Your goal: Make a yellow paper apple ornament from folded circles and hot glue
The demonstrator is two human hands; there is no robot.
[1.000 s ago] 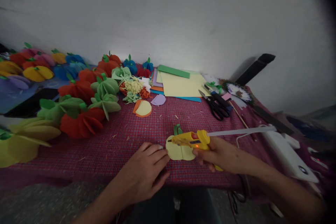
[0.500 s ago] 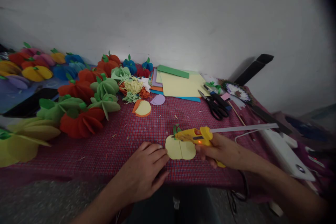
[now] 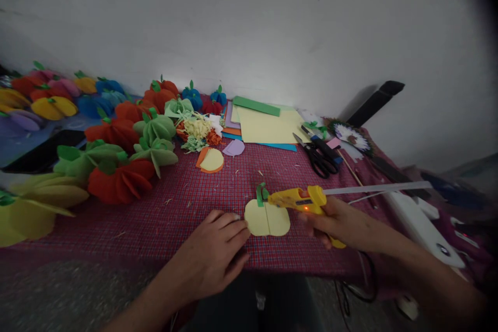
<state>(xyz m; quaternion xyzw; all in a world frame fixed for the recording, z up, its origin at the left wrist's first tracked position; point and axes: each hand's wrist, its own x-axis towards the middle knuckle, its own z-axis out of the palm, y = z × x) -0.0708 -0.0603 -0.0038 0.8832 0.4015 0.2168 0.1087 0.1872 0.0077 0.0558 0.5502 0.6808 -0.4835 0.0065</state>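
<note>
Yellow glue gun shifted rightward, held in right hand, pale yellow cutout flat on desk, beside fingertips of loosely extended left hand

Single head-worn view, facing forward and down from above the lap, left hand and right hand near, checked tablecloth mid-frame, wall beyond.

no text readable; label on yellow glue gun too small.
</note>
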